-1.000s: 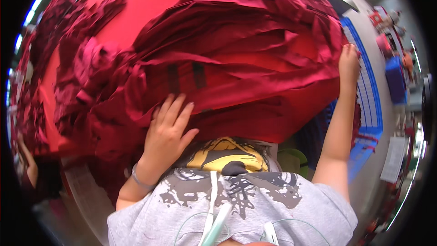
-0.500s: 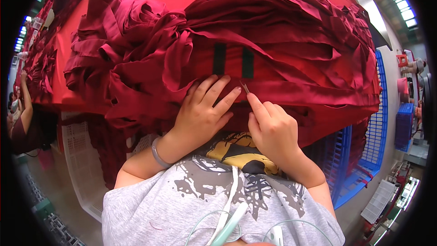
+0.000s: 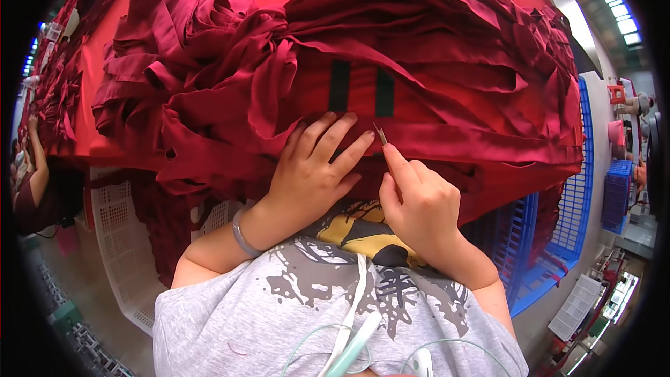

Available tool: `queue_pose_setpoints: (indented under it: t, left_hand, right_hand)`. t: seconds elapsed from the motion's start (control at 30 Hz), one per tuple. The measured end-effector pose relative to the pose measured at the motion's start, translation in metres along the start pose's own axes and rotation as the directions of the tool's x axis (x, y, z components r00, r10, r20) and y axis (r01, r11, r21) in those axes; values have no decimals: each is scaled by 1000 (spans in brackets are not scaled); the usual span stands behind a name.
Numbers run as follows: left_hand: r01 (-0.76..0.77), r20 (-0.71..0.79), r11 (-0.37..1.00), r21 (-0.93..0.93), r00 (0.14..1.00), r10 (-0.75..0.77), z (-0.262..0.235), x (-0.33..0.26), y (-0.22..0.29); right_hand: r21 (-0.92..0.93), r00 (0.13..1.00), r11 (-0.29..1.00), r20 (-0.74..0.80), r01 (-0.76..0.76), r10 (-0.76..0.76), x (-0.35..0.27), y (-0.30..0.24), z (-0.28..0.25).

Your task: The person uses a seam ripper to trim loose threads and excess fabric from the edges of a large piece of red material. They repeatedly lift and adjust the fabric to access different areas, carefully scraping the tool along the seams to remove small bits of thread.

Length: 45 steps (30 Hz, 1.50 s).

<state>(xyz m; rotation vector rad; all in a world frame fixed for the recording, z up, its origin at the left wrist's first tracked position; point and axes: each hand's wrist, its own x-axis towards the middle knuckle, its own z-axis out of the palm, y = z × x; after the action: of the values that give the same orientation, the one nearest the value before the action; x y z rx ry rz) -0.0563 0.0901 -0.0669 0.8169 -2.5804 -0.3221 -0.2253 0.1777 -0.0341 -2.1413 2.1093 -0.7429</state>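
A long strip of dark red satin fabric (image 3: pixel 474 139) lies along the near edge of the red-covered table. My left hand (image 3: pixel 313 152) rests flat on the fabric, fingers spread, its tips just below two dark green bars (image 3: pixel 339 86). In my right hand (image 3: pixel 421 194) is a small metal tool with a forked tip (image 3: pixel 380 134), the index finger laid along it. The tool points away from me over the strip, close to my left index fingertip. My fingers hide its rear part, so its exact kind is unclear.
Bunched dark red strips (image 3: pixel 209 63) pile up at the left, and more drape across the back. Below the table edge stand a white plastic basket (image 3: pixel 115 237) at left and a blue crate (image 3: pixel 569 230) at right. Another person's arm (image 3: pixel 38 157) shows at far left.
Both hands stay nearly in place. The forked tip has shifted slightly right, a little farther from my left fingertips, and its two points show more spread. The whole view has shifted slightly.
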Motion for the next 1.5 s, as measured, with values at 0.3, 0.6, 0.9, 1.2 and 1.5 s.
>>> queue_pose_setpoints:
  t: [0.3,0.6,0.9,1.2,1.5]
  left_hand:
    - [-2,4,1000,4,1000,2,-1,0,0]
    - [18,-4,1000,11,1000,-18,0,1,2]
    - [23,3,1000,-16,1000,-23,-1,1,2]
    - [12,34,1000,-20,999,-11,-5,1,1]
    - [-7,-10,993,-119,1000,6,-4,-2,-6]
  right_hand:
    - [60,977,996,-203,-60,71,19,9,17]
    - [-7,1000,1000,-1,-8,8,1,1,7]
    - [25,998,999,41,-47,46,-2,-7,4]
    - [84,994,996,-102,-19,28,10,1,6]
    - [70,998,998,60,-7,3,5,-12,10]
